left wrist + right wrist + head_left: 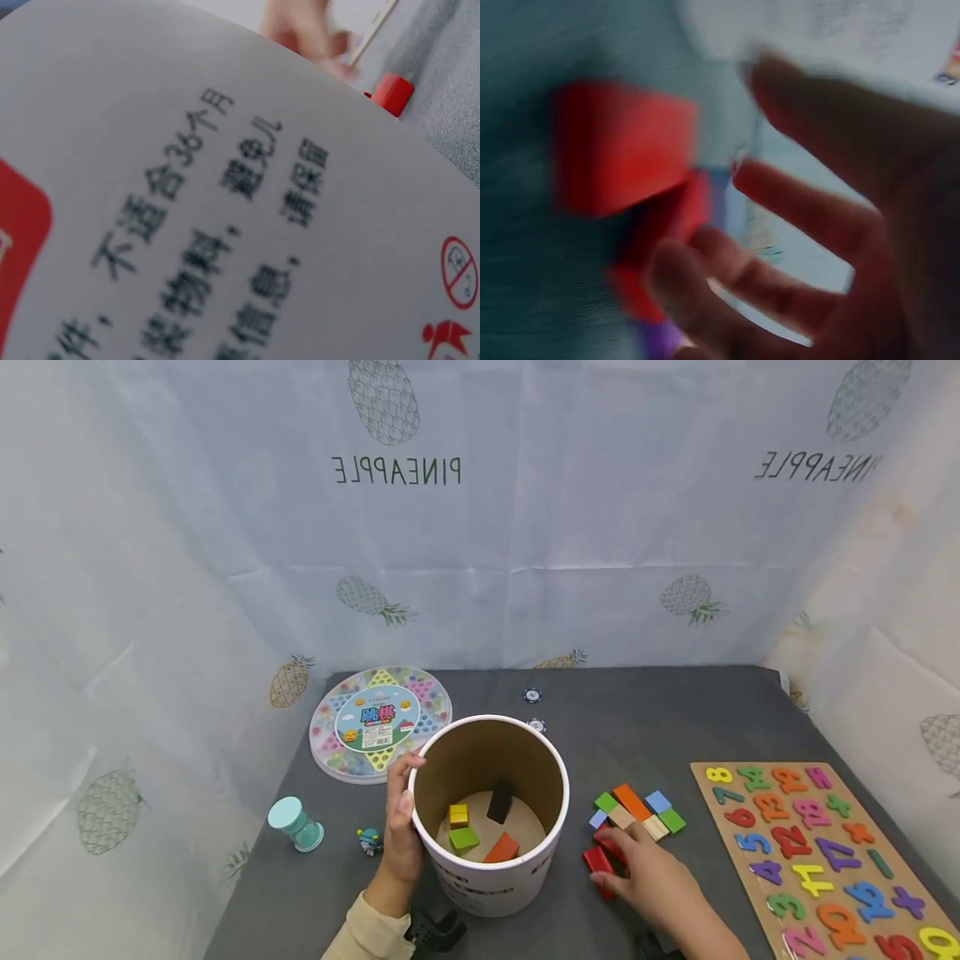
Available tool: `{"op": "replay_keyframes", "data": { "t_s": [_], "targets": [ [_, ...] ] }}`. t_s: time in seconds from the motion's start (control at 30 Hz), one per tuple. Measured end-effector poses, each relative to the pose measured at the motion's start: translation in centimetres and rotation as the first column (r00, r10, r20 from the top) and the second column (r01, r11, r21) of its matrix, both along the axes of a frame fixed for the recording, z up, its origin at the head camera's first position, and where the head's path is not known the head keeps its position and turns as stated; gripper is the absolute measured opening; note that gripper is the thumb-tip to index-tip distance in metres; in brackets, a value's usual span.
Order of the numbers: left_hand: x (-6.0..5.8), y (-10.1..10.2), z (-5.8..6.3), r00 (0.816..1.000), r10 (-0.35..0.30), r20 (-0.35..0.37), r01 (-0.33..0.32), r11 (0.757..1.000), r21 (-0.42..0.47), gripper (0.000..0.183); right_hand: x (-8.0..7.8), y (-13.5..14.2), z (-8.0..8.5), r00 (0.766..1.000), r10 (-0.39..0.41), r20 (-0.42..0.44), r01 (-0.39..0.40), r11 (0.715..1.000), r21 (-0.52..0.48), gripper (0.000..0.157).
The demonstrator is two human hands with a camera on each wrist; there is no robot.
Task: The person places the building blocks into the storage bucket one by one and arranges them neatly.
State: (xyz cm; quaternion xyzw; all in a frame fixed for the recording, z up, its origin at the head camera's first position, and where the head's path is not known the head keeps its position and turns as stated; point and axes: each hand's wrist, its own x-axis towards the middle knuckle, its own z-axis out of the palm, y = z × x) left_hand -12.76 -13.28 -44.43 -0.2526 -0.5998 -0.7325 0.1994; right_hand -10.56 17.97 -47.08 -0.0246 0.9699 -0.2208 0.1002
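My left hand (402, 839) holds the left side of a white cylindrical tub (498, 902), fingertips at its rim. Inside lie a yellow block (458, 815), a green block (464, 839), an orange block (502, 848) and a black block (500, 802). To the tub's right, my right hand (654, 878) reaches over two red blocks, its fingers spread and bent. In the right wrist view, the nearer red block (626, 146) shows between thumb and fingers, with gaps around it. Fingertips overlap the other red block (641, 277). The tub's printed wall (247, 210) fills the left wrist view.
Several coloured blocks (630, 802) lie just beyond the right hand. A wooden letter-and-number board (712, 789) is at right. Left of the tub are a round game box (378, 727), a turquoise hourglass-shaped object (297, 823) and a small figurine (369, 841). Two chips (532, 695) lie behind.
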Motion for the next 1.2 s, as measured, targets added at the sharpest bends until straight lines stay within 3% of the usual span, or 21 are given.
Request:
{"op": "replay_keyframes", "data": {
  "t_s": [0.07,0.17,0.4,0.53,0.63,0.7,0.83,0.9,0.97,1.03,1.2],
  "targets": [
    [0.0,-0.2,0.0,1.0,-0.007,-0.001,0.007,1.0,0.0,0.042,0.2,0.3,-1.3,0.998,0.027,0.062,-0.028,1.0,0.01,0.059],
    [0.2,-0.6,0.2,1.0,-0.02,0.006,0.02,1.0,0.004,0.042,0.4,-0.1,-2.4,0.998,0.052,0.038,-0.051,0.999,-0.016,0.062],
    [0.6,-1.1,0.5,0.998,-0.026,0.061,0.028,0.999,-0.026,0.04,0.7,-0.9,-2.4,0.998,0.068,-0.016,-0.068,0.998,-0.011,0.055],
    [0.5,-0.8,0.6,0.997,-0.032,0.067,0.034,0.999,-0.021,0.04,1.0,-0.5,-0.8,0.998,0.038,-0.053,-0.04,0.999,-0.032,0.05],
    [0.4,-0.5,0.6,0.998,-0.018,0.066,0.019,1.0,-0.016,0.041,0.8,-0.4,2.0,0.99,-0.006,-0.142,-0.005,0.997,-0.08,0.057],
    [0.4,-0.3,0.5,0.998,-0.007,0.06,0.007,1.0,-0.011,0.041,0.5,-0.5,4.1,0.97,-0.045,-0.237,0.009,0.989,-0.149,0.062],
    [0.4,-0.1,0.3,0.999,-0.006,0.054,0.006,1.0,-0.001,0.04,-0.1,-1.2,8.2,0.879,-0.1,-0.466,-0.071,0.94,-0.335,0.063],
    [0.4,0.0,0.2,0.998,-0.013,0.054,0.013,1.0,0.0,0.041,-0.3,-2.0,9.7,0.826,-0.096,-0.556,-0.166,0.901,-0.402,0.059],
    [0.4,0.1,0.1,0.999,-0.013,0.053,0.013,1.0,-0.004,0.041,-0.6,-3.2,10.7,0.791,-0.061,-0.609,-0.268,0.86,-0.434,0.055],
    [0.3,0.1,0.1,0.999,-0.011,0.051,0.011,1.0,-0.004,0.041,-0.9,-4.6,11.2,0.78,-0.002,-0.626,-0.354,0.823,-0.443,0.051],
    [0.3,0.1,0.0,0.998,-0.004,0.055,0.005,1.0,-0.014,0.042,-1.9,-7.3,10.6,0.8,0.136,-0.584,-0.455,0.772,-0.443,0.036]
  ]
}}
